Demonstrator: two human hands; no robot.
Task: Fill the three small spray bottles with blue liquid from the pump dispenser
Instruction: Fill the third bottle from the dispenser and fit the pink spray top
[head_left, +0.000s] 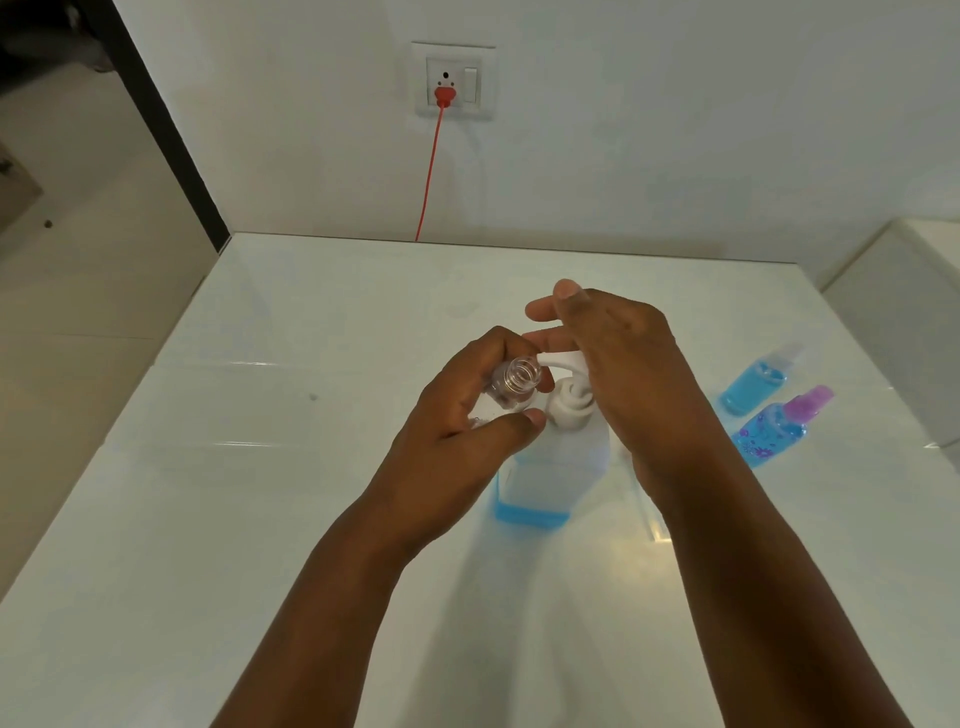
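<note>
- The two bare forearms come in from 6 o'clock over the glossy white desk (208, 519), reaching to mid-frame.
- The left hand (457, 421) grasps a small clear plastic spray bottle (511, 384) with its cap off; the curled fingers (493, 345) wrap its far side at 12 o'clock and the thumb presses near its lower end at 6 o'clock, so the open threaded neck shows between them, facing up toward the camera.
- The white spout of the pump dispenser (550, 467), a clear rectangular bottle with a shallow layer of blue liquid at its base, ends just at 3 o'clock of that open neck; whether spout and neck touch cannot be told.
- The right hand (628, 374) lies on the white pump head, palm down, its fingers released and straight, pointing toward 10 o'clock past the spout.
- At 3 o'clock of the hands, well apart, two small bottles lie on their sides on the desk: a clear-capped spray bottle filled with blue liquid (756, 382), and just beside it at 5 o'clock a purple-capped spray bottle with a flower print (779, 423), also blue inside.
- At 12 o'clock, a white wall socket (454, 80) holds a red plug with a red cord (431, 171) running down behind the desk.
</note>
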